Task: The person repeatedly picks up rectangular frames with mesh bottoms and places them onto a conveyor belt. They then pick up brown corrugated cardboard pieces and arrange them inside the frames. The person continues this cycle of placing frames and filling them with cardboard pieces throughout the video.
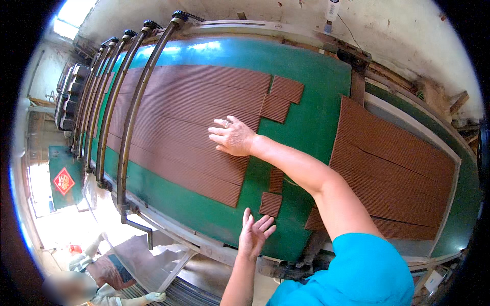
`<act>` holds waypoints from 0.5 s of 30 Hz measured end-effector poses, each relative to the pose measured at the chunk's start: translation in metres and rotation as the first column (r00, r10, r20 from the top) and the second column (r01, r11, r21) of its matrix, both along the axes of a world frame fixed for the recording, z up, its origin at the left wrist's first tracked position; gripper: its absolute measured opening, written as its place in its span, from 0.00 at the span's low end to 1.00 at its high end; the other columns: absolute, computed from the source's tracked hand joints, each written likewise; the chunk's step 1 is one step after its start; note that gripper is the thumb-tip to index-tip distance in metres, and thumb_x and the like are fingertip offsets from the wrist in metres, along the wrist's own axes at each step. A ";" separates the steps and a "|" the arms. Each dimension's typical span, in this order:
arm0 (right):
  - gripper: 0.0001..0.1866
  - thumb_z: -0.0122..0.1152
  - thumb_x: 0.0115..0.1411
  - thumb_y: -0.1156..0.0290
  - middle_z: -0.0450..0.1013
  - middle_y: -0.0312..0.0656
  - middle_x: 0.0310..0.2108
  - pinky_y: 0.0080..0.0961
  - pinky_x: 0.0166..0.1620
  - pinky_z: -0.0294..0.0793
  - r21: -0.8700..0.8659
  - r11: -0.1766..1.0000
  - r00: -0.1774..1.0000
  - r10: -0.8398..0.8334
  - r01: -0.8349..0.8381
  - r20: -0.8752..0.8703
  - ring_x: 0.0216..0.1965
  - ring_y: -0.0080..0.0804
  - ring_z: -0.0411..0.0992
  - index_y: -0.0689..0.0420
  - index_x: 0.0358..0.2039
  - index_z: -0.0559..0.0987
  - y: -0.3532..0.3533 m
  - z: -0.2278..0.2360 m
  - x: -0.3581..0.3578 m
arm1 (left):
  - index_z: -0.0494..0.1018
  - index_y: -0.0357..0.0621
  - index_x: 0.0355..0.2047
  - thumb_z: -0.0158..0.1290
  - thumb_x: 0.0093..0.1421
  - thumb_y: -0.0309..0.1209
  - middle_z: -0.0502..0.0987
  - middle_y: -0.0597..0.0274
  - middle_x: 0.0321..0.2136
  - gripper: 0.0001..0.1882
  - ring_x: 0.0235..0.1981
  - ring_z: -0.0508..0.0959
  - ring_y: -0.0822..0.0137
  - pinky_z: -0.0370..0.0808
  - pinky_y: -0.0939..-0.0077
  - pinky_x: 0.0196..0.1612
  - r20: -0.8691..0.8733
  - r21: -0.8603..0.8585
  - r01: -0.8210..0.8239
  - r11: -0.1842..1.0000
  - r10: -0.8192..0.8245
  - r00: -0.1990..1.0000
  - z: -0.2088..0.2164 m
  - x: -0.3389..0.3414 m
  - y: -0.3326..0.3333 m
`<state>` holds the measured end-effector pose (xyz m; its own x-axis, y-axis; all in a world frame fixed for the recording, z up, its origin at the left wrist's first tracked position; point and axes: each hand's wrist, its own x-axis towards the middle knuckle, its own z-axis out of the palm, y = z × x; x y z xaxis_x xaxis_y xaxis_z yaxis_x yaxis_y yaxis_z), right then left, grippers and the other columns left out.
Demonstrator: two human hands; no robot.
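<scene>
A broad area of ribbed brown sheets (pixel 189 97) lies side by side on a green conveyor belt (pixel 319 127). My right hand (pixel 235 137) reaches across it with fingers spread, palm down, over the sheets' right end. Whether the palm presses on them I cannot tell. My left hand (pixel 255 235) is at the belt's near edge, fingers apart and holding nothing. Just beyond its fingertips sits a small ribbed brown piece (pixel 270 204), with a narrower piece (pixel 276 180) behind it. Two more loose pieces, one at the back (pixel 287 88) and one touching it (pixel 275 108), adjoin the sheets' far right corner.
Several metal bars (pixel 138 97) cross above the belt at left. More ribbed brown sheets (pixel 393 163) lie on a lower section at right, past a gap. A person with a gloved hand (pixel 154 297) is at lower left, beside dark stacked strips (pixel 191 295).
</scene>
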<state>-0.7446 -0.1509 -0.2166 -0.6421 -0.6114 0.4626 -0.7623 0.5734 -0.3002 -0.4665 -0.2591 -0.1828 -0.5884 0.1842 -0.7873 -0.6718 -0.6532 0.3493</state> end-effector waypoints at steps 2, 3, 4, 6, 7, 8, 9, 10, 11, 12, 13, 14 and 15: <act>0.17 0.52 0.56 0.59 0.65 0.37 0.51 0.43 0.55 0.58 0.073 0.993 0.996 0.091 -0.090 -0.010 0.57 0.38 0.58 0.54 0.42 0.73 0.012 -0.003 -0.002 | 0.34 0.69 0.63 0.46 0.61 0.45 0.48 0.35 0.59 0.38 0.58 0.57 0.41 0.61 0.45 0.55 0.005 -0.004 0.027 1.000 -0.027 1.000 0.000 0.002 0.005; 0.16 0.53 0.55 0.60 0.65 0.37 0.50 0.41 0.54 0.59 0.142 0.981 0.991 0.136 -0.132 -0.020 0.56 0.37 0.59 0.54 0.42 0.73 0.031 -0.004 0.006 | 0.33 0.69 0.63 0.46 0.60 0.45 0.48 0.35 0.59 0.38 0.58 0.58 0.41 0.61 0.45 0.55 0.017 -0.012 0.037 0.999 -0.037 0.999 0.000 0.003 0.007; 0.15 0.54 0.54 0.61 0.66 0.38 0.47 0.37 0.50 0.62 0.111 0.982 0.983 0.164 -0.154 -0.086 0.52 0.35 0.62 0.55 0.39 0.74 0.054 -0.004 0.018 | 0.33 0.69 0.63 0.46 0.60 0.45 0.48 0.35 0.59 0.39 0.58 0.58 0.42 0.61 0.45 0.54 0.015 -0.014 0.052 0.999 -0.051 0.999 -0.001 0.004 0.010; 0.13 0.57 0.51 0.62 0.68 0.38 0.40 0.32 0.46 0.66 0.060 0.992 0.988 0.120 -0.115 -0.099 0.47 0.34 0.65 0.56 0.33 0.75 0.104 -0.001 0.054 | 0.32 0.69 0.63 0.45 0.61 0.44 0.50 0.35 0.58 0.38 0.57 0.59 0.42 0.62 0.45 0.54 -0.007 -0.016 0.079 0.997 -0.079 0.997 -0.003 0.007 0.016; 0.12 0.59 0.49 0.62 0.69 0.37 0.36 0.31 0.42 0.67 0.047 0.995 0.995 0.094 -0.092 -0.039 0.42 0.34 0.68 0.56 0.31 0.75 0.127 0.002 0.071 | 0.32 0.68 0.63 0.44 0.62 0.43 0.51 0.35 0.58 0.38 0.57 0.60 0.43 0.62 0.45 0.54 0.011 -0.022 0.087 0.996 -0.087 0.996 -0.004 0.009 0.019; 0.11 0.60 0.48 0.62 0.69 0.36 0.31 0.31 0.39 0.67 0.032 0.996 0.996 0.082 -0.081 -0.031 0.37 0.33 0.69 0.55 0.28 0.74 0.148 0.006 0.082 | 0.32 0.68 0.63 0.44 0.62 0.43 0.52 0.35 0.57 0.38 0.57 0.60 0.43 0.62 0.45 0.54 0.014 -0.026 0.096 0.995 -0.096 0.995 -0.004 0.011 0.023; 0.10 0.60 0.47 0.63 0.69 0.35 0.28 0.30 0.37 0.67 0.079 0.996 0.999 0.032 -0.033 0.008 0.35 0.31 0.68 0.54 0.26 0.74 0.164 0.010 0.087 | 0.32 0.68 0.63 0.44 0.62 0.42 0.52 0.35 0.57 0.37 0.56 0.60 0.43 0.62 0.45 0.54 0.014 -0.035 0.099 0.994 -0.099 0.995 -0.004 0.013 0.026; 0.10 0.61 0.47 0.63 0.69 0.35 0.28 0.30 0.37 0.66 0.051 0.998 0.999 -0.026 0.028 -0.037 0.34 0.31 0.68 0.54 0.26 0.74 0.168 0.014 0.086 | 0.31 0.68 0.63 0.43 0.62 0.41 0.53 0.35 0.57 0.37 0.56 0.61 0.43 0.62 0.46 0.54 0.017 -0.044 0.112 0.993 -0.112 0.994 -0.004 0.015 0.030; 0.10 0.61 0.47 0.63 0.69 0.35 0.27 0.30 0.37 0.66 -0.006 0.994 0.991 -0.109 0.109 -0.076 0.34 0.31 0.68 0.53 0.26 0.74 0.167 0.017 0.081 | 0.31 0.68 0.63 0.43 0.62 0.41 0.53 0.35 0.57 0.37 0.56 0.60 0.43 0.62 0.46 0.54 0.021 -0.049 0.121 0.991 -0.120 0.993 -0.004 0.017 0.033; 0.11 0.62 0.46 0.62 0.70 0.35 0.29 0.30 0.38 0.67 -0.043 0.991 0.983 -0.132 0.128 -0.123 0.35 0.32 0.69 0.54 0.28 0.75 0.158 0.018 0.071 | 0.31 0.68 0.63 0.43 0.62 0.41 0.53 0.35 0.57 0.37 0.56 0.60 0.43 0.62 0.46 0.54 0.018 -0.053 0.131 0.990 -0.130 0.991 -0.003 0.019 0.036; 0.15 0.61 0.47 0.60 0.71 0.36 0.34 0.32 0.41 0.67 -0.056 0.990 0.982 -0.134 0.128 -0.134 0.41 0.33 0.69 0.55 0.32 0.75 0.144 0.018 0.060 | 0.31 0.68 0.63 0.43 0.62 0.41 0.53 0.35 0.57 0.37 0.57 0.60 0.43 0.62 0.46 0.54 0.011 -0.058 0.139 0.989 -0.138 0.990 -0.003 0.020 0.039; 0.19 0.60 0.49 0.58 0.71 0.39 0.43 0.34 0.47 0.66 -0.032 0.991 0.981 -0.134 0.130 -0.142 0.47 0.34 0.67 0.56 0.38 0.74 0.124 0.017 0.055 | 0.31 0.67 0.63 0.43 0.62 0.41 0.53 0.35 0.57 0.38 0.56 0.60 0.43 0.62 0.46 0.54 0.013 -0.055 0.143 0.988 -0.142 0.990 -0.002 0.021 0.042; 0.24 0.56 0.52 0.54 0.66 0.42 0.51 0.37 0.53 0.62 0.015 0.998 0.992 -0.064 0.066 -0.112 0.53 0.35 0.63 0.56 0.45 0.72 0.104 0.013 0.046 | 0.31 0.67 0.63 0.43 0.62 0.40 0.53 0.35 0.57 0.38 0.56 0.61 0.43 0.62 0.46 0.54 0.015 -0.053 0.144 0.988 -0.143 0.990 -0.002 0.023 0.045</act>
<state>-0.6987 -0.0471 -0.2031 -0.6255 -0.5794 0.5226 -0.7516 0.6273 -0.2040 -0.4437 -0.2139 -0.1848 -0.5503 0.2238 -0.8044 -0.7612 -0.5303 0.3733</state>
